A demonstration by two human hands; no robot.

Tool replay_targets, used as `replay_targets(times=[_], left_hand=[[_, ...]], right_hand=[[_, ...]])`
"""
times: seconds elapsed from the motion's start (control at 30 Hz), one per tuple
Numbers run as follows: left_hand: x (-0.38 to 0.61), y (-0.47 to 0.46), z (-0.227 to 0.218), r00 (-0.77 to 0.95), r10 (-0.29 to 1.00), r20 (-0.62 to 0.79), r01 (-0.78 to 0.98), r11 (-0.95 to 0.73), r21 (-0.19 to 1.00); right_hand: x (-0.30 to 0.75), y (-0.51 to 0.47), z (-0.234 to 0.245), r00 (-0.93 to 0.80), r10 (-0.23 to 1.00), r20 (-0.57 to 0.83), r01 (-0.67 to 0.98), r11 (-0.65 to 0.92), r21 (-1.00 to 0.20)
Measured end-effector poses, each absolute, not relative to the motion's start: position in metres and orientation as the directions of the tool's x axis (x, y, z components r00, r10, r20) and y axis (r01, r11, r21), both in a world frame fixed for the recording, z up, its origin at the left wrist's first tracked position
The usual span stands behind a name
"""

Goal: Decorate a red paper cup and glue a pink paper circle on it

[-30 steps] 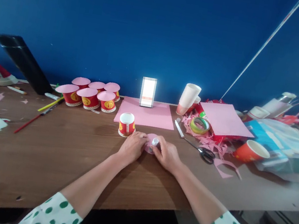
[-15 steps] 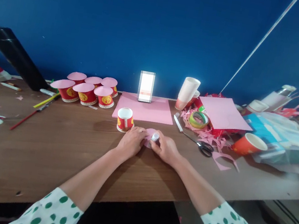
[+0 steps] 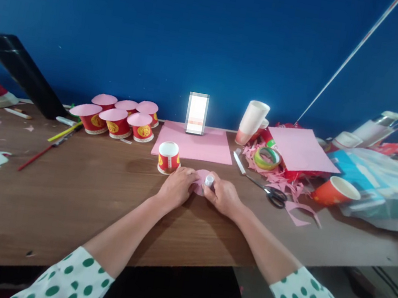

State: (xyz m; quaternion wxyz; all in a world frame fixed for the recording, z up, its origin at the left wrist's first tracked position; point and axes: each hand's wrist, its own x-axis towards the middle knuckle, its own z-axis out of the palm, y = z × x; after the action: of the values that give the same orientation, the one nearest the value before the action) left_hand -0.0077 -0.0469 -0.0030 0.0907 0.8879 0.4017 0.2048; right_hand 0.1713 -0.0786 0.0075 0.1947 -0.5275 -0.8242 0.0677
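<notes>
A small pink paper circle [image 3: 200, 178] lies on the brown table [image 3: 72, 199] in front of me. My left hand [image 3: 176, 189] rests on its left side with fingers curled, pressing it down. My right hand [image 3: 223, 196] is closed around a small white glue stick [image 3: 209, 181], whose tip touches the circle. A red and yellow paper cup [image 3: 168, 157] stands upright just left of my left hand.
Several upside-down red cups with pink tops [image 3: 118, 120] cluster at the back left. A pink sheet [image 3: 194, 142] lies behind, a phone [image 3: 196, 113] stands on it. Scissors [image 3: 271, 193], a tape roll [image 3: 266, 158], pink scraps and an orange cup [image 3: 334, 191] lie right.
Both hands stay on the pink circle; the glue stick shifts slightly over it. My head view has moved a little.
</notes>
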Motion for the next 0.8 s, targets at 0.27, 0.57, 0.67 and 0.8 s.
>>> replay_targets(times=[0.27, 0.57, 0.67, 0.8], left_hand=[[-0.0065, -0.0459, -0.0070, 0.576, 0.763, 0.293, 0.690, -0.646, 0.328], [-0.0080, -0.0458, -0.0078, 0.578, 0.764, 0.286, 0.692, -0.645, 0.325], [-0.0077, -0.0463, -0.0071, 0.585, 0.756, 0.292, 0.684, -0.654, 0.323], [-0.0074, -0.0463, -0.0065, 0.586, 0.753, 0.298, 0.682, -0.657, 0.321]], right_hand=[[0.1788, -0.0819, 0.0106, -0.260, 0.912, 0.316, 0.716, 0.402, -0.570], [0.1742, -0.0802, 0.0042, -0.243, 0.876, 0.417, 0.735, 0.447, -0.510], [0.1730, -0.0799, 0.0030, -0.322, 0.871, 0.372, 0.782, 0.466, -0.414], [0.1725, -0.0784, 0.0040, -0.373, 0.865, 0.336, 0.791, 0.486, -0.373]])
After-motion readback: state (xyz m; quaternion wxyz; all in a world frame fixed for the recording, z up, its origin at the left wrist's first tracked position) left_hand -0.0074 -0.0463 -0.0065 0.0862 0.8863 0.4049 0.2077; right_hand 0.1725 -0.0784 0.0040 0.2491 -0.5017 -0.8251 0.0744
